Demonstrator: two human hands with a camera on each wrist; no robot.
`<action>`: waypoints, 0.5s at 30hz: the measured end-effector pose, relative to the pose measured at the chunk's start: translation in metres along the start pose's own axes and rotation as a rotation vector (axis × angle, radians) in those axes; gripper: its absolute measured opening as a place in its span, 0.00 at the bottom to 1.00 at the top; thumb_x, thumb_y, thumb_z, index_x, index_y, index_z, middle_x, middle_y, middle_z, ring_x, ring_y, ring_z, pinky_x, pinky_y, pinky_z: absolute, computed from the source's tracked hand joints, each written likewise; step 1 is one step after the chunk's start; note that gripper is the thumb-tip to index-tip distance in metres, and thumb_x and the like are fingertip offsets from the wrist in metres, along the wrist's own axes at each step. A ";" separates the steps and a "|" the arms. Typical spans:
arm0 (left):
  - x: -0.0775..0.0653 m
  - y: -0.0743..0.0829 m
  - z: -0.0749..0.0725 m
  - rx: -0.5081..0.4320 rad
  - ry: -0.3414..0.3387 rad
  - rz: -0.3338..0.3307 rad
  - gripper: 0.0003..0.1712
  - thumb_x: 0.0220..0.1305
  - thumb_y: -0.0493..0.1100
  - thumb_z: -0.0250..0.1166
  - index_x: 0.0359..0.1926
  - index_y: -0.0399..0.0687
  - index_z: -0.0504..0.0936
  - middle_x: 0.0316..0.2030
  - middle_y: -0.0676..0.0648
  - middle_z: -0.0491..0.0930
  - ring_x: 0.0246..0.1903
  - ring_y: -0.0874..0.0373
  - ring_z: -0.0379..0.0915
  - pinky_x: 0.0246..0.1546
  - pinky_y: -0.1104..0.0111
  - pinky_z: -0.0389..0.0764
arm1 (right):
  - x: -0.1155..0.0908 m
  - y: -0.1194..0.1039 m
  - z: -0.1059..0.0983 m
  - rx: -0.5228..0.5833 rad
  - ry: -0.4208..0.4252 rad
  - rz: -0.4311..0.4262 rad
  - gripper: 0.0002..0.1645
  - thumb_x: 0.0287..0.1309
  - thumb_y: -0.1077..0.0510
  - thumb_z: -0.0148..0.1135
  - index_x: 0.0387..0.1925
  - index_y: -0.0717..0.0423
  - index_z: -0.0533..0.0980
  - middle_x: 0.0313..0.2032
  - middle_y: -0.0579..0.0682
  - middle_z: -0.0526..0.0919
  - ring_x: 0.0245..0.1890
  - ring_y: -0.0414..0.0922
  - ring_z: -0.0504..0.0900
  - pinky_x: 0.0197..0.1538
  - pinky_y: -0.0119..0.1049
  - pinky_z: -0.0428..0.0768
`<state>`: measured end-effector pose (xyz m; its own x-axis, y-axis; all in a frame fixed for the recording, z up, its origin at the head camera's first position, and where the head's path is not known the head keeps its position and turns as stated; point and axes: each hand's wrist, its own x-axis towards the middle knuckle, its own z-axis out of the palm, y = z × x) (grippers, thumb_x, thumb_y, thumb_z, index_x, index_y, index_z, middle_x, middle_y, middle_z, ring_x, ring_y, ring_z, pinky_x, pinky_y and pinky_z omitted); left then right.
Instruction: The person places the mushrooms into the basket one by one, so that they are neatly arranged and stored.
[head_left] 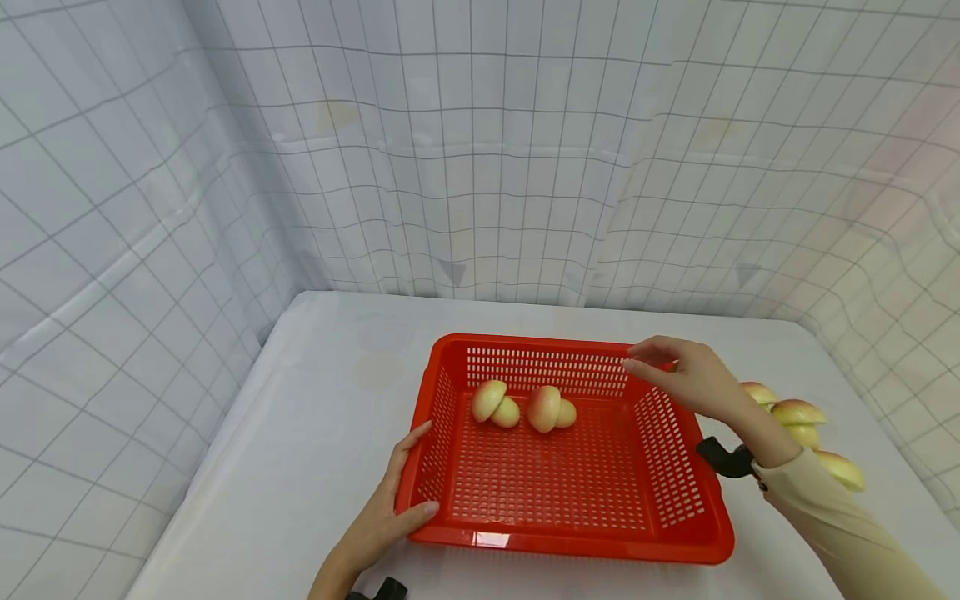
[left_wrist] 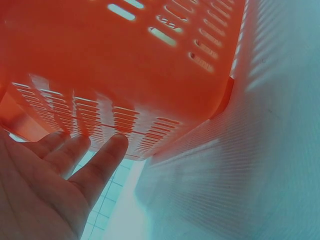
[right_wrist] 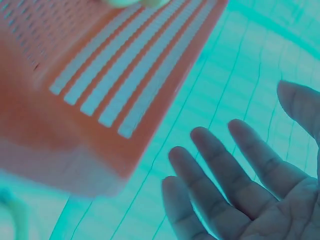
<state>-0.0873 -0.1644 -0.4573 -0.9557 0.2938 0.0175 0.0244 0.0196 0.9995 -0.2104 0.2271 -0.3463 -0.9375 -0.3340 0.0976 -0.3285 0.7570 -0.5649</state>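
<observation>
My left hand [head_left: 386,508] lies at the front left corner of a red plastic basket [head_left: 577,546], thumb over its rim. In the left wrist view its fingers [left_wrist: 107,160] stretch straight along the slotted outer wall. Two mushroom-shaped pieces, a left one [head_left: 489,402] and a right one [head_left: 543,410], with red-yellow caps and pale stems, lie on their sides in the basket's back left part. My right hand [head_left: 693,379] hovers over the back right corner. In the right wrist view its fingers [right_wrist: 215,160] are spread and loosely bent, with nothing between them.
Several more mushroom-shaped pieces [head_left: 802,421] stand on the white-covered table [head_left: 337,400] right of the basket, partly hidden by the right forearm. White grid-patterned curtains [head_left: 487,167] enclose the table at the back and both sides.
</observation>
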 end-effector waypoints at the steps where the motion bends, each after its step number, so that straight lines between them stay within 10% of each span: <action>1: 0.000 0.000 0.000 0.002 0.002 0.000 0.48 0.56 0.39 0.63 0.72 0.63 0.48 0.66 0.39 0.50 0.54 0.36 0.63 0.43 0.58 0.79 | -0.004 0.003 -0.003 0.002 0.019 0.011 0.24 0.61 0.40 0.58 0.49 0.53 0.78 0.43 0.49 0.82 0.40 0.47 0.80 0.40 0.45 0.77; 15: 0.001 -0.001 0.000 -0.002 0.012 -0.003 0.49 0.55 0.40 0.63 0.72 0.62 0.48 0.66 0.38 0.51 0.53 0.36 0.64 0.42 0.58 0.79 | -0.066 0.061 -0.029 -0.112 0.350 0.123 0.22 0.59 0.45 0.62 0.47 0.57 0.79 0.42 0.58 0.83 0.36 0.50 0.80 0.30 0.26 0.73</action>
<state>-0.0880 -0.1639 -0.4583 -0.9594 0.2818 0.0150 0.0211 0.0186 0.9996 -0.1725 0.3119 -0.3635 -0.9466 -0.0398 0.3198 -0.2040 0.8424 -0.4988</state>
